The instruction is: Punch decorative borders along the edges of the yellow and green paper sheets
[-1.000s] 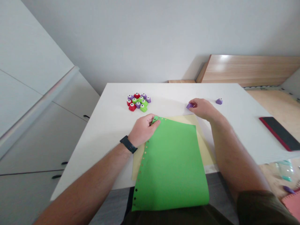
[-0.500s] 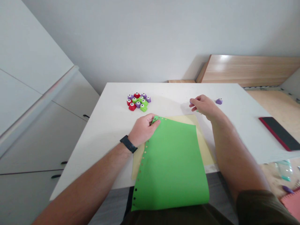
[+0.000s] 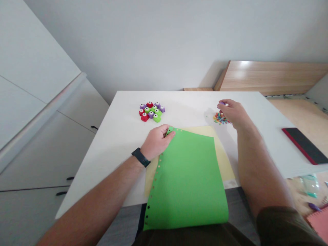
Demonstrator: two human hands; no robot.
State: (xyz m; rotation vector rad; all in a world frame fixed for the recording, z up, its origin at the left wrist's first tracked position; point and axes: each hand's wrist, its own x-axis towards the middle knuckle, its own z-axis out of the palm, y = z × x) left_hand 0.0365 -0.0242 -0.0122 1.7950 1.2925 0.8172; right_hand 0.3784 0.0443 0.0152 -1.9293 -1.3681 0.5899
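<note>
My left hand (image 3: 159, 139) is closed on the top left corner of a sheet of green paper (image 3: 191, 177), thumb on top. Small punched holes run down the paper's left edge and along part of its top edge. The sheet's near end hangs past the table edge. My right hand (image 3: 232, 111) pinches a small purple craft punch (image 3: 222, 103), mostly hidden by the fingers. It hovers over a pile of colourful paper bits (image 3: 220, 118). Beneath the green paper lies a pale yellow sheet (image 3: 225, 164).
Several red, green and purple craft punches (image 3: 151, 111) with eye-like tops cluster at the far left of the white table (image 3: 107, 160). A dark tablet-like thing with a red edge (image 3: 304, 145) lies at the right. A clear jar (image 3: 310, 184) is lower right, off the table.
My right hand has moved right with the purple craft punch, uncovering the pile of paper bits. It now hides the other purple punch on the table. My left hand and the paper stay put.
</note>
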